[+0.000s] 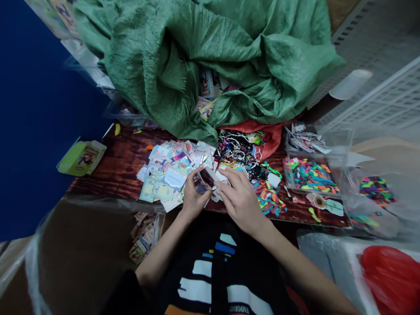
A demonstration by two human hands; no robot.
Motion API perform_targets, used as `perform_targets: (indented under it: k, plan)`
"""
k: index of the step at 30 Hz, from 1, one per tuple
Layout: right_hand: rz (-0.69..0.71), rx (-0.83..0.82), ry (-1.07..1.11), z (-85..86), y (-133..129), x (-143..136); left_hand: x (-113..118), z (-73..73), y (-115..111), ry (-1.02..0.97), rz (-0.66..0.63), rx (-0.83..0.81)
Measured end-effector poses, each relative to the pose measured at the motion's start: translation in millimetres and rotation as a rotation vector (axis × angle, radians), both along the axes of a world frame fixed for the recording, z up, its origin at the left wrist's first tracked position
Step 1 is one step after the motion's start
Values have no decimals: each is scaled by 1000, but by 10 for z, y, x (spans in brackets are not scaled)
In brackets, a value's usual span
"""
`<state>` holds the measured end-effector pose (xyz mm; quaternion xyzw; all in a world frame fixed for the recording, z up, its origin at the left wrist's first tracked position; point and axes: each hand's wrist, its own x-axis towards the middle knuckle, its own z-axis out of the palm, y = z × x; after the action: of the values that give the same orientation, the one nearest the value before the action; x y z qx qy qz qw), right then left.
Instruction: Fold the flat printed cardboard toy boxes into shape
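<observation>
My left hand [193, 199] is wrapped round a small printed cardboard box [207, 176], which is tilted with a dark opening facing up. At the box's right side, my right hand [241, 199] is closed, with fingers and thumb at its pale end flap; the exact grip is partly hidden. Just left of the hands spreads a pile of pastel printed cards [170, 173]. A heap of black and coloured cords [238, 151] lies beyond the right hand. Small bright plastic pieces [271, 197] are scattered beside it.
A large green woven sack [141, 57] with printed packets covers the back. Clear bins with coloured pieces [308, 175] stand right, near a flower-shaped card [319, 201]. A yellow-green box [82, 157] is at the table's left end. Below are a carton [98, 249] and red plastic bag [392, 278].
</observation>
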<state>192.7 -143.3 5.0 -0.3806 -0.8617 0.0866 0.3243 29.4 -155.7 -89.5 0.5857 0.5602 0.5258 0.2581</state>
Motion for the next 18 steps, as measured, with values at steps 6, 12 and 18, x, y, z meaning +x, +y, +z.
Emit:
perform_targets:
  k: [6,12,18]
  plan:
    - [-74,40,262,-183,-276,-52,72,29,-31,-119,-80,-9]
    - [-234,-122,480,-214,-111,63,155,175,-170,-179,-261,-173]
    - [-222,-475,666,-261,22,260,202,276,-262,-216,-254,-191]
